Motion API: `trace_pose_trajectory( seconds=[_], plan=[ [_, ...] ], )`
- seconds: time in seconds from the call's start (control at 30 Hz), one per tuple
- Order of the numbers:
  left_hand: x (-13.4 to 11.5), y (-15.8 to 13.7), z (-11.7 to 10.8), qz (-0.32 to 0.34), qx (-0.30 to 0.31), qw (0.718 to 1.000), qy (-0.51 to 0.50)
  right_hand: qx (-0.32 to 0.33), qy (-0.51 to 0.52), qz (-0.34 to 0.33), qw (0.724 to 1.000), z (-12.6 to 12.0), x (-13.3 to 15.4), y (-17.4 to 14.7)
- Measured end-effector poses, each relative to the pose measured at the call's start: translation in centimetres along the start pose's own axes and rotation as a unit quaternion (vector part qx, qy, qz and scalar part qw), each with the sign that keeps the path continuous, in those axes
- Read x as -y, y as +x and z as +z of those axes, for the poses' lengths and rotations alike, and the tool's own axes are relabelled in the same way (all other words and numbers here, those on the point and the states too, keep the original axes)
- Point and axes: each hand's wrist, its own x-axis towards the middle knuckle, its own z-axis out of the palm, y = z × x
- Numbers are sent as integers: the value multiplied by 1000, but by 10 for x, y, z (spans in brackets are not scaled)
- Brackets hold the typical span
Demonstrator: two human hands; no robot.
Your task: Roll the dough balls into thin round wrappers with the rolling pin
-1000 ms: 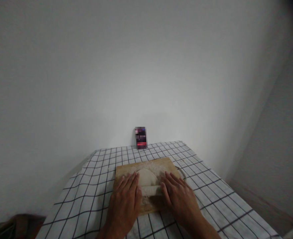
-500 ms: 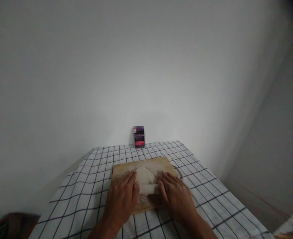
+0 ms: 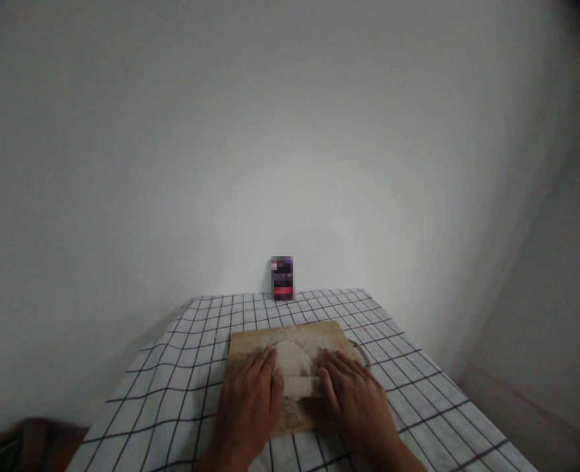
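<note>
A pale rolling pin (image 3: 302, 387) lies crosswise over a flattened piece of white dough (image 3: 292, 359) on a floured wooden board (image 3: 314, 329). My left hand (image 3: 253, 400) is closed over the left end of the pin, its fingers together and pointing forward. Over the right end, my right hand (image 3: 353, 400) holds the pin the same way. Only the pin's middle shows between my thumbs; both ends are hidden under my hands. The dough's rounded far edge shows beyond the pin.
Under the board is a white tablecloth with dark grid lines (image 3: 428, 393). A small dark box-like item (image 3: 283, 278), blurred by pixels, stands upright at the back against the pale wall (image 3: 290, 131). A metal loop handle (image 3: 361, 354) sticks out at the board's right. Something dark brown (image 3: 34, 442) is low at left.
The whole view has shifted, so table, board and hands appear slightly lower and further right. Both hands remain on the rolling pin, which still lies across the dough.
</note>
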Motion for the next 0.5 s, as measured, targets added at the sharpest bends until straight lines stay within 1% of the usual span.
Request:
trace_pose_trajectory(
  seconds=[0.13,0.23,0.3,0.4,0.5],
  plan=[
    [-4,31,-8,-21,40,999,-5,1,-3,3,1000,-9,-1,36],
    [-7,40,-13,-38,64,997,7,11,-5,-11,1000,-13,-4,55],
    [-8,35,-14,-44,64,997,8,18,-9,-27,999,-12,-6,55],
    [-11,24,-12,-48,48,998,-13,38,-26,-51,998,-7,-13,46],
    [-15,22,-11,-75,50,996,-18,23,-31,-69,997,0,-21,45]
  ],
)
